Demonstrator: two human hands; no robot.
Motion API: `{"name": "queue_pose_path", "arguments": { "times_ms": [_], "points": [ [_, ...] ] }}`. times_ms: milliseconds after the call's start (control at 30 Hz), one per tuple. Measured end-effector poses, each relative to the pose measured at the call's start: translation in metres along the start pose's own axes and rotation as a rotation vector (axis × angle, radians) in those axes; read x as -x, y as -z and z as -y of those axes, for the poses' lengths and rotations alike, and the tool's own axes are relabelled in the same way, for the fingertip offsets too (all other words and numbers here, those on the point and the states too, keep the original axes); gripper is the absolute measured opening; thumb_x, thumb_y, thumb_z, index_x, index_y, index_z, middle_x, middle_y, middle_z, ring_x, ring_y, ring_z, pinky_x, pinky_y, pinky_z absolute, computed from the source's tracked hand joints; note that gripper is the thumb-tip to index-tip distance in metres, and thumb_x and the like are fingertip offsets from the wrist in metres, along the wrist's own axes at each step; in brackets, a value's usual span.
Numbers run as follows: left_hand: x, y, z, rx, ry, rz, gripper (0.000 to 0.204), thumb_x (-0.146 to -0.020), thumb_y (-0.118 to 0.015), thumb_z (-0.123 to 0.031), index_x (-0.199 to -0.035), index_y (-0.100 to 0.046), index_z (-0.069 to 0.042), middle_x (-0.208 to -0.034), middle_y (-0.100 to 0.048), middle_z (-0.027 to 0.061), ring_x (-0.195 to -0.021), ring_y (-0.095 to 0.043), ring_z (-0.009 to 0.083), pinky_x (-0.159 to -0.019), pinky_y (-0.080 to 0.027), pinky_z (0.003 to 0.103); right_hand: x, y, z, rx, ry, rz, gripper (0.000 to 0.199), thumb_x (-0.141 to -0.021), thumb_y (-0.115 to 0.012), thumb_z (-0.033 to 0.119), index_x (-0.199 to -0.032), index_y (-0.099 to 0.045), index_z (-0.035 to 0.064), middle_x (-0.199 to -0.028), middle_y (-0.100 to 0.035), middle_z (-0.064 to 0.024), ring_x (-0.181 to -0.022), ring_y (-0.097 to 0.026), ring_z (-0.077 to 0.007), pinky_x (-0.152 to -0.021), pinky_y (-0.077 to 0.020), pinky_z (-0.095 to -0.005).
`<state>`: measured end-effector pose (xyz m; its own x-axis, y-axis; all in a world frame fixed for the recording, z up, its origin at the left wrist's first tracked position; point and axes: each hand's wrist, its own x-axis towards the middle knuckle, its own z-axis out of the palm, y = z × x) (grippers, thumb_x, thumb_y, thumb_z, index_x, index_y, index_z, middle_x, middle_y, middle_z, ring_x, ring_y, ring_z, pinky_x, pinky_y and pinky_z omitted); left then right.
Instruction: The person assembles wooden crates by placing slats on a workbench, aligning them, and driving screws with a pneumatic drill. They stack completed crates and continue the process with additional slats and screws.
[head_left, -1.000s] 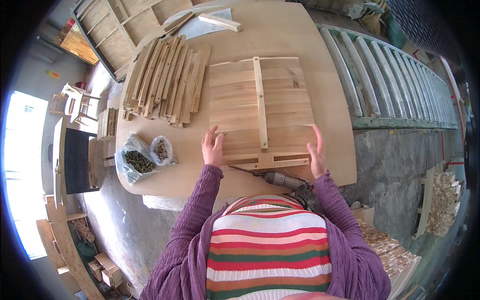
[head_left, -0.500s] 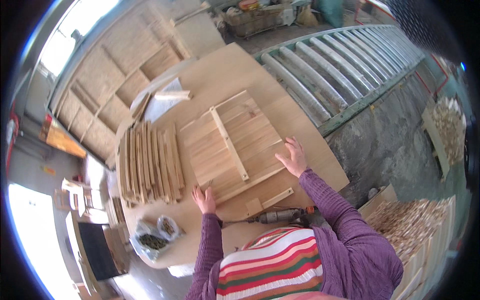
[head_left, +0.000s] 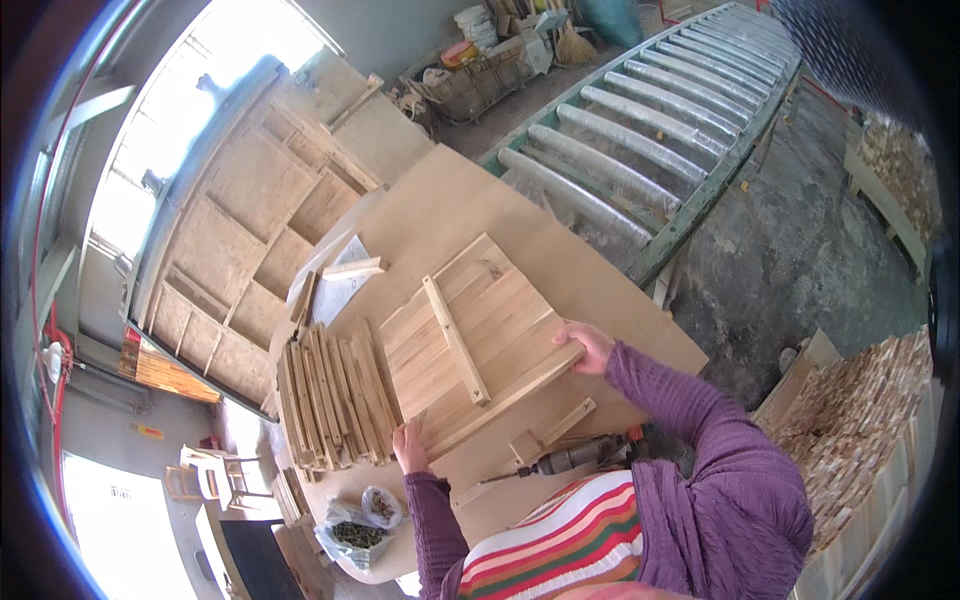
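Note:
A square wooden panel [head_left: 510,325] with one wooden batten [head_left: 455,340] across it lies on the table, its near edge appearing slightly raised. My left hand [head_left: 411,446] grips the panel's near left corner, fingers closed at the edge. At the right corner, my right hand [head_left: 587,346] is closed round the edge, thumb on top. Close to my body lie a power drill [head_left: 580,456] with a long bit and a loose wooden strip [head_left: 568,421] with a small block [head_left: 525,446] beside it.
Left of the panel, several wooden strips [head_left: 335,400] lie in a row. Plastic bags of small dark pieces [head_left: 358,533] sit at the table's near left edge. A roller conveyor [head_left: 620,150] runs beyond the table [head_left: 640,300]; stacked wood pieces [head_left: 850,430] stand at right.
Both hands have gone from spread fingers to gripping the panel's near corners. The panel's near edge now looks lifted. My view has shifted, showing more of the far wall.

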<state>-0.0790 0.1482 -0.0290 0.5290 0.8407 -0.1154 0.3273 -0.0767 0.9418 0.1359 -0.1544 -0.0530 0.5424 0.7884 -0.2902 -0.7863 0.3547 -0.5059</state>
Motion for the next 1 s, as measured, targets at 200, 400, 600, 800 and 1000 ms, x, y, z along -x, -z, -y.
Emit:
{"name": "queue_pose_path", "arguments": {
  "times_ms": [200,400,600,800,1000],
  "points": [
    [0.01,-0.023,-0.05,0.167,-0.148,-0.037,0.038,-0.087,-0.054,-0.015,-0.123,-0.046,-0.005,-0.122,-0.048,0.0081,-0.106,-0.048,0.019,-0.086,-0.04,0.031,0.041,0.007,0.015,-0.201,0.231,-0.139,0.045,-0.073,-0.057,0.012,-0.116,-0.046,0.008,-0.107,-0.05,-0.0082,-0.095,-0.054,-0.0211,-0.076,-0.0493,-0.0375],
    [0.056,-0.038,0.008,-0.725,-0.71,0.089,0.044,-0.081,-0.062,-0.019,-0.122,-0.05,-0.01,-0.128,-0.045,0.0141,-0.117,-0.041,0.0293,-0.1,-0.028,0.043,0.044,0.051,0.066,-0.25,0.533,-0.212,0.041,-0.074,-0.056,0.01,-0.113,-0.045,0.0065,-0.107,-0.049,-0.0095,-0.096,-0.052,-0.0236,-0.074,-0.0491,-0.0396],
    [0.104,-0.071,0.032,-0.824,-0.666,0.215,0.037,-0.079,-0.058,-0.015,-0.115,-0.053,-0.007,-0.128,-0.043,0.0171,-0.122,-0.033,0.0351,-0.102,-0.026,0.046,0.016,0.1,0.143,-0.365,0.795,-0.287,0.044,-0.076,-0.055,0.006,-0.118,-0.04,0.0016,-0.113,-0.047,-0.0144,-0.106,-0.049,-0.0306,-0.086,-0.0472,-0.0471],
    [0.089,-0.06,0.035,-0.736,-0.604,0.178,0.03,-0.081,-0.055,-0.014,-0.109,-0.056,-0.007,-0.123,-0.047,0.0133,-0.118,-0.038,0.0345,-0.1,-0.029,0.047,-0.039,0.134,0.176,-0.429,0.892,-0.371,0.048,-0.075,-0.058,0.004,-0.118,-0.039,-0.0015,-0.115,-0.046,-0.0158,-0.108,-0.048,-0.0332,-0.094,-0.0427,-0.0492],
    [0.084,-0.084,0.032,-0.727,-0.598,0.32,0.024,-0.082,-0.055,-0.017,-0.104,-0.06,-0.008,-0.117,-0.053,0.01,-0.114,-0.042,0.0312,-0.098,-0.032,0.044,-0.054,0.212,0.199,-0.198,0.706,-0.656,0.052,-0.076,-0.06,0.007,-0.122,-0.037,-0.0011,-0.115,-0.049,-0.019,-0.106,-0.05,-0.0351,-0.084,-0.0471,-0.0513]
  ]
}}
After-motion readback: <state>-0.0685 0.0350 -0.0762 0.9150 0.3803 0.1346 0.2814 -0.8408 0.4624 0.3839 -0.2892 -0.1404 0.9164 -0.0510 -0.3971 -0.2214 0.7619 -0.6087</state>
